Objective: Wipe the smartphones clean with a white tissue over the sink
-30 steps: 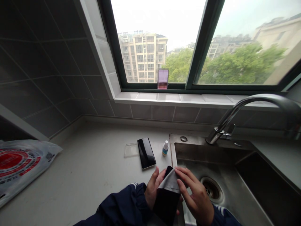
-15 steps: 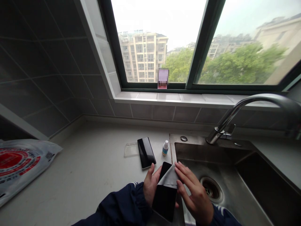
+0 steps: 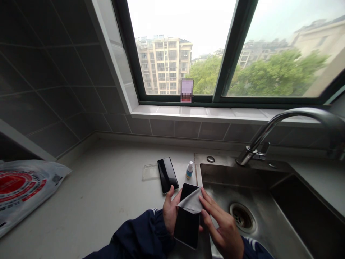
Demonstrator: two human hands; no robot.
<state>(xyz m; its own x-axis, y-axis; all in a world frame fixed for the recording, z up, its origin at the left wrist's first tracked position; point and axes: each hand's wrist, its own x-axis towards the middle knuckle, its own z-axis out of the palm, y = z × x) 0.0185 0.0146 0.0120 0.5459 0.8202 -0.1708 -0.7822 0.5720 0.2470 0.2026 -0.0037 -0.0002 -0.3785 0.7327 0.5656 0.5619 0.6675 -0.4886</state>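
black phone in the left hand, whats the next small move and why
Probably slide the grey cloth down the black phone with the right hand. The cloth lies across the upper screen under those fingers, the lower screen is bare, and the left hand holds the phone by its edge, steadying it for a wipe.

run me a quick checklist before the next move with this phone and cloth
1. Black phone gripped by left hand: ok
2. Grey cloth on its screen under right hand: ok
3. Phone's lower end well away from steel sink rim: not ok, it sits right by the rim
4. Second phone and clear case out of the way: ok, both lie flat, though near the left hand
5. Small bottle upright: ok
6. Sink basin dry: cannot tell
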